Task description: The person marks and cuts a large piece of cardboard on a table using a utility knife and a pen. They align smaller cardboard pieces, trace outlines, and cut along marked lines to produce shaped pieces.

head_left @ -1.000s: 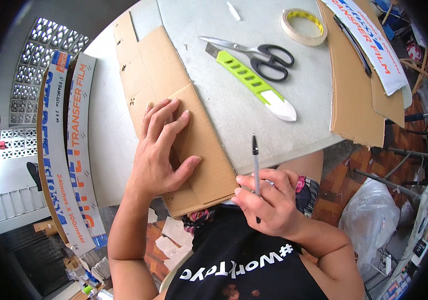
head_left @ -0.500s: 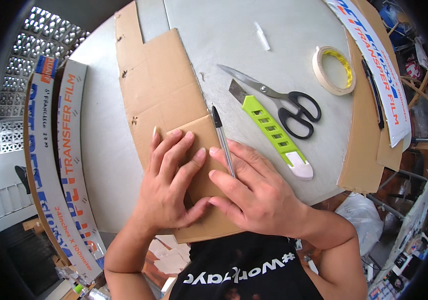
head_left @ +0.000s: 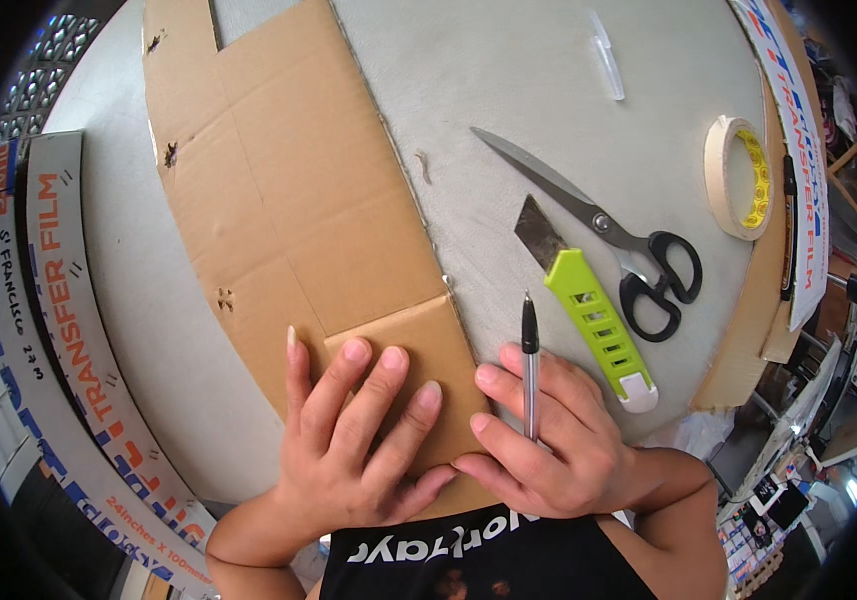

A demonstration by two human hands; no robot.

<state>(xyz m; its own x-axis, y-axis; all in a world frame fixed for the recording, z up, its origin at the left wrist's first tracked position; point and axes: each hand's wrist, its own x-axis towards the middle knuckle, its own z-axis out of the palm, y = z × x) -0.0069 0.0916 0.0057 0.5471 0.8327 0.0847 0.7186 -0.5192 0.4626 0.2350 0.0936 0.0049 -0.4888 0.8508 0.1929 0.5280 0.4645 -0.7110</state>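
My left hand (head_left: 359, 450) lies with fingers spread on a folded-over flap (head_left: 399, 325) at the near end of a long brown cardboard piece (head_left: 279, 180). My right hand (head_left: 569, 450) holds a clear pen (head_left: 531, 390) upright between its fingers, black end upward, at the cardboard's right edge, its thumb near my left thumb. Just right of the cardboard lie a green utility knife (head_left: 599, 325) with its blade out and black-handled scissors (head_left: 637, 240).
On the grey table (head_left: 459, 70) are a pen cap (head_left: 609, 65) and a tape roll (head_left: 719, 175). Long printed boxes (head_left: 79, 290) line the left side; cardboard sheets (head_left: 724, 380) and a white printed strip (head_left: 804, 240) lie along the right edge.
The view has moved over the table, so the hands appear lower in the picture. My right hand has shifted with the pen from the cardboard's near corner to further along its right edge.
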